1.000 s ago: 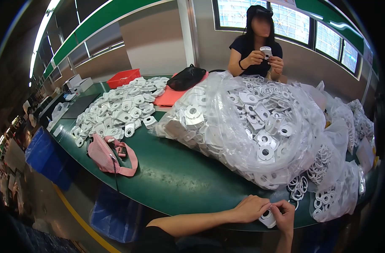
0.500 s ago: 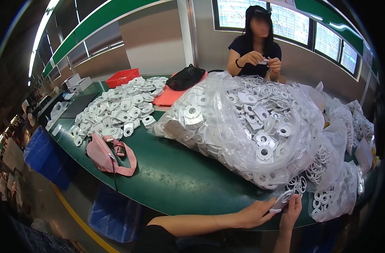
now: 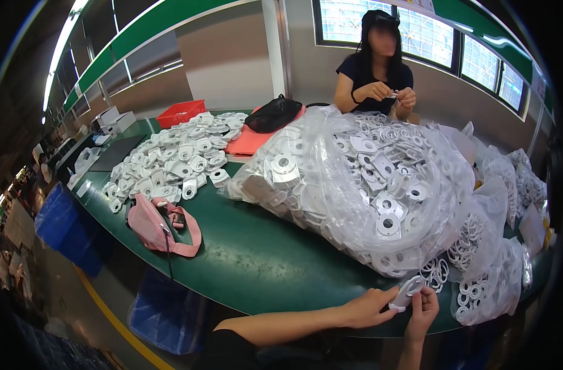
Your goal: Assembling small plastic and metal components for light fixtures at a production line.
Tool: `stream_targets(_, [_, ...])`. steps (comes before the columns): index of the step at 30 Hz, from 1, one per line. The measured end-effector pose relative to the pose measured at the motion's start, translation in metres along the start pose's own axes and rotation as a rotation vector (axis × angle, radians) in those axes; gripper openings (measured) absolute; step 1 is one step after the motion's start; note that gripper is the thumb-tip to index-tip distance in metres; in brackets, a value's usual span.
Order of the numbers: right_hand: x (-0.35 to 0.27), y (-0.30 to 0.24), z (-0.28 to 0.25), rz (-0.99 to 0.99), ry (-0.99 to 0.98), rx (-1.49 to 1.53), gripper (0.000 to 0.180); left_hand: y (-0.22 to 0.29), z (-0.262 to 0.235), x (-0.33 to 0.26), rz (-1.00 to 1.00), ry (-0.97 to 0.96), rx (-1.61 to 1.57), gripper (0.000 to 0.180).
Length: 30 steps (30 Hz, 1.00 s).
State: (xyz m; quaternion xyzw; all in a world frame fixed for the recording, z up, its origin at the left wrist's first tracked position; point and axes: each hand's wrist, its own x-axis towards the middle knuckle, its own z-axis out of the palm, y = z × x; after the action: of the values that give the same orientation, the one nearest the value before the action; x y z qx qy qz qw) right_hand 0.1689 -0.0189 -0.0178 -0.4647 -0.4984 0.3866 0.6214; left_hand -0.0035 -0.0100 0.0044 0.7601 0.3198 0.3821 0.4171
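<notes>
Near the table's front edge, a white plastic part with a round hole and a ring at its upper end is held between both hands. My left hand grips its lower left side, fingers closed on it. On the right side, my right hand pinches it near the ring. Just beyond lie several loose white rings. A large clear plastic bag, full of similar white parts, bulges over the table behind my hands. Fingertips partly cover the held part.
A heap of white parts lies on the green table at the left, beside a pink waist bag and a red bin. Bags of rings stand at the right. Across the table, a person handles a small part.
The white part has moved slightly left and turned, its ring now facing up more. Both my hands have shifted a little left with it. The person opposite has lowered their hands slightly.
</notes>
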Motion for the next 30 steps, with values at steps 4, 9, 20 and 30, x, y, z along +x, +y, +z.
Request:
stream_targets(4, [0.0, 0.009, -0.004, 0.003, 0.033, 0.127, 0.017, 0.021, -0.031, 0.0, -0.025, 0.019, 0.268, 0.022])
stream_targets(9, [0.0, 0.001, 0.001, 0.044, 0.021, 0.065, 0.025, 0.068, -0.148, -0.013, -0.104, 0.374, 0.497, 0.024])
stream_targets(20, [0.003, -0.006, 0.008, 0.066, -0.048, -0.002, 0.022, 0.051, -0.402, -0.09, -0.386, 1.43, 0.321, 0.063])
stream_targets(30, [-0.002, -0.008, 0.001, 0.081, -0.086, 0.001, 0.019, 0.043, -0.183, 0.067, 0.14, 0.524, 0.759, 0.028])
